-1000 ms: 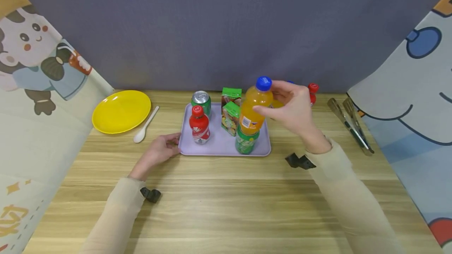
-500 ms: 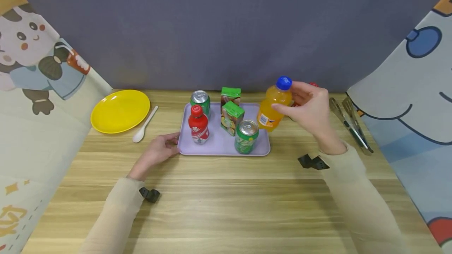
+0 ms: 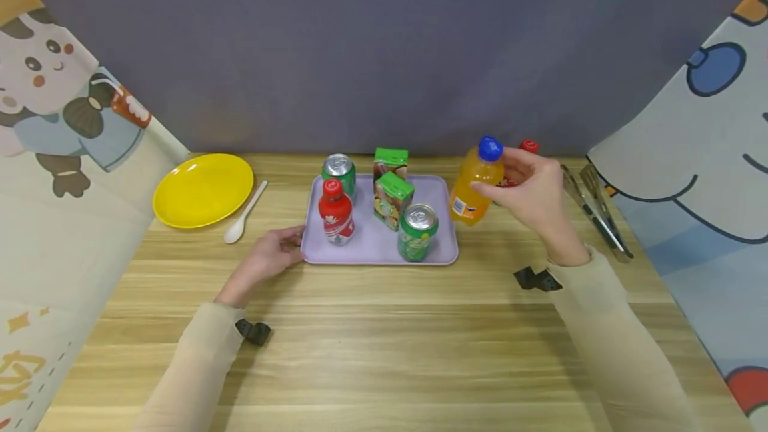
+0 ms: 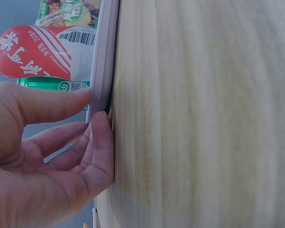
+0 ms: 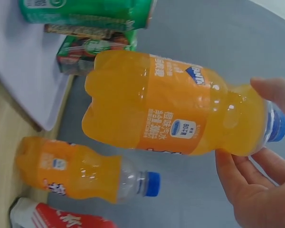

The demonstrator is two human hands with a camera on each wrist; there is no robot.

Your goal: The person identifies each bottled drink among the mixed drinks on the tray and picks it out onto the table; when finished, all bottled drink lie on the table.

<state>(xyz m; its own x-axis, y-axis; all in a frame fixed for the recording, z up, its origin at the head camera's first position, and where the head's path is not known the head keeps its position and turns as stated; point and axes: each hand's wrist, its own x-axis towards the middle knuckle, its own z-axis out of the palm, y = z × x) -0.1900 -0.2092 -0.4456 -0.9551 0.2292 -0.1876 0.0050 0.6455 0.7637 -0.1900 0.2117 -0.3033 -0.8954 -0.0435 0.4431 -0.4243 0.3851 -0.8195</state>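
My right hand [image 3: 531, 195] pinches an orange drink bottle [image 3: 477, 182] near its blue-capped neck, holding it raised at the tray's right edge; the right wrist view shows thumb and fingers on either side of the neck. My left hand [image 3: 268, 260] grips the left rim of the lilac tray [image 3: 366, 255], thumb on the rim and fingers against its outer side in the left wrist view. On the tray stand a red bottle [image 3: 337, 215], a green can [image 3: 417, 235] at front right, another green can [image 3: 339, 172] behind, and two green-topped cartons [image 3: 393, 200].
A second orange bottle [image 5: 69, 168] and a red bottle [image 5: 71, 217] stand right of the tray, mostly hidden in the head view. A yellow plate [image 3: 204, 191] and white spoon [image 3: 245, 213] lie left; metal tongs [image 3: 597, 212] lie far right.
My right hand has carried the orange bottle rightward from above the front green can to the tray's right edge, lowering it slightly. My left hand has stayed at the tray's rim.
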